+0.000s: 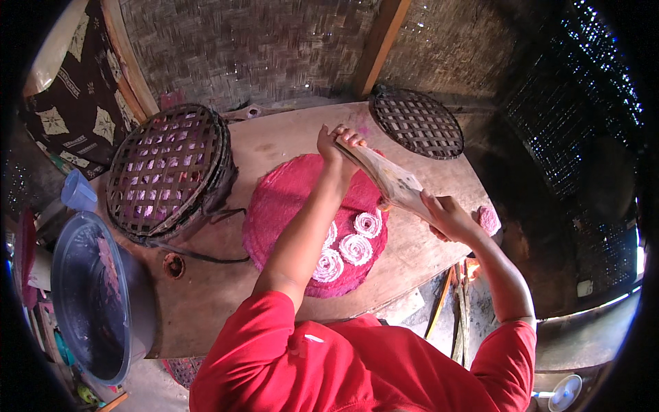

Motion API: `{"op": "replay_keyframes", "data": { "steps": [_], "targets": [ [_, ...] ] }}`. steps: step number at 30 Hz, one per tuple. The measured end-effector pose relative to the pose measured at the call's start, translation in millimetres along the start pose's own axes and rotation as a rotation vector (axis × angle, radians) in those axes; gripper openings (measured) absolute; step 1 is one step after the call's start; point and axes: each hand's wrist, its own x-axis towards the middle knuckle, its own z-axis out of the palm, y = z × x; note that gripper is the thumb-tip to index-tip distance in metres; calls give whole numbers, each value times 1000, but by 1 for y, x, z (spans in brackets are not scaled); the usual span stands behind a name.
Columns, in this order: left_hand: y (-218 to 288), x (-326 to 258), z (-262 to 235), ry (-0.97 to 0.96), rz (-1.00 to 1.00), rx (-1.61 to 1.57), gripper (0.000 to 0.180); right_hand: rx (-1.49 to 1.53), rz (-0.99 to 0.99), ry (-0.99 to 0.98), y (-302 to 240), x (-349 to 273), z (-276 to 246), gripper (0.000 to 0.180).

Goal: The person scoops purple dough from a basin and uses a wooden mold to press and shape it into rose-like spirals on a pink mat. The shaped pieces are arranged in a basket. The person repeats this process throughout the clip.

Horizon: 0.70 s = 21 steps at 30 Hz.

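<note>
A whitish, limp plastic bag (393,177) is stretched slantwise between my hands, above the table. My left hand (341,141) is closed on its upper left end, and my right hand (449,217) grips the lower right end, thumb on top. Whether the bag has anything in it I cannot tell. Beneath my left forearm lies a round, deep pink mat (285,189). Several pale pink piped swirls (355,249) sit on its near right part; my left arm hides some of the mat and perhaps more swirls.
Stacked woven trays (165,168) with pink pieces stand at the left of the wooden table (206,302). A large dark tub (93,295) and a blue cup (79,191) are beside them. Another woven tray (417,122) lies at the back, and a pink lump (489,221) at right.
</note>
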Motion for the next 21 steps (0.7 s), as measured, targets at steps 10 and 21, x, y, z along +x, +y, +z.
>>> {"op": "replay_keyframes", "data": {
  "steps": [10,21],
  "targets": [
    [40,-3,-32,-149,-5,-75,50,220,-70,-258,12,33,18,68],
    [49,-2,-55,-253,-72,-250,51,1175,-374,-516,66,92,108,56]
  ]
}}
